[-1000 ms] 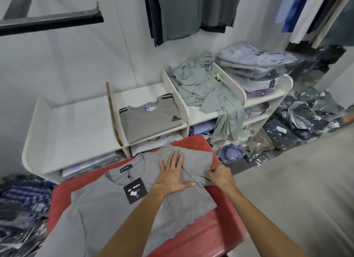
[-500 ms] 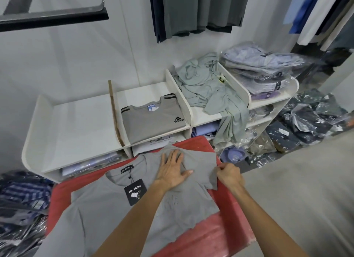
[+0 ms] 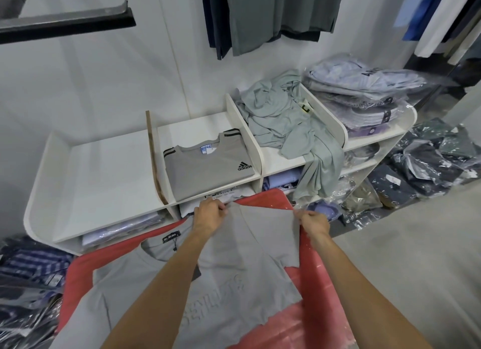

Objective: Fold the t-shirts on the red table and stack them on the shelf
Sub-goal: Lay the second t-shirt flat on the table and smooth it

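A grey t-shirt (image 3: 234,291) lies face up across the red table (image 3: 320,320), collar to the left. My left hand (image 3: 209,214) pinches the shirt's far edge near the shoulder. My right hand (image 3: 313,222) pinches the end of the right sleeve, which is stretched flat between the two hands. A folded grey Adidas t-shirt (image 3: 208,169) lies in the middle compartment of the white shelf (image 3: 104,182). My left forearm hides the shirt's hang tag.
A crumpled pale green garment (image 3: 291,130) spills over the shelf's right compartment. Bagged folded shirts (image 3: 364,93) are stacked at the far right. Packaged clothes (image 3: 429,161) lie on the floor at right and left. Garments hang on the wall above.
My left hand has lifted off the shirt's chest and moved up to pinch its far edge. The right hand has pulled the sleeve outward, spreading it flat.
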